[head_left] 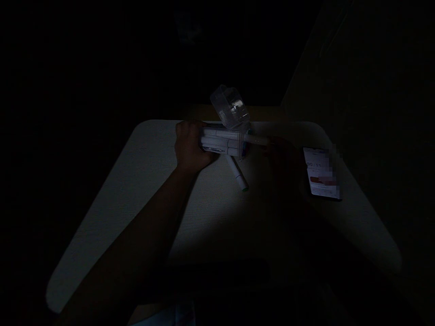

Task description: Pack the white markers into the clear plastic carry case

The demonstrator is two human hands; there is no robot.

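Note:
My left hand [192, 147] is wrapped round the closed end of a clear plastic case [222, 141] that lies on its side, packed with white markers. Its see-through lid [230, 107] is flipped up at the right end. In deep shadow to the right, my right hand [282, 154] grips the outer end of a white marker [256, 140], whose other end is at the mouth of the case. A loose marker [238, 174] with a green-tipped end lies on the table just below the case.
The pale table [112, 181] has rounded corners and is very dimly lit. A phone [321, 174] with a glowing screen showing a timer lies on the right side, close to my right hand. Beyond the table edges it is nearly black.

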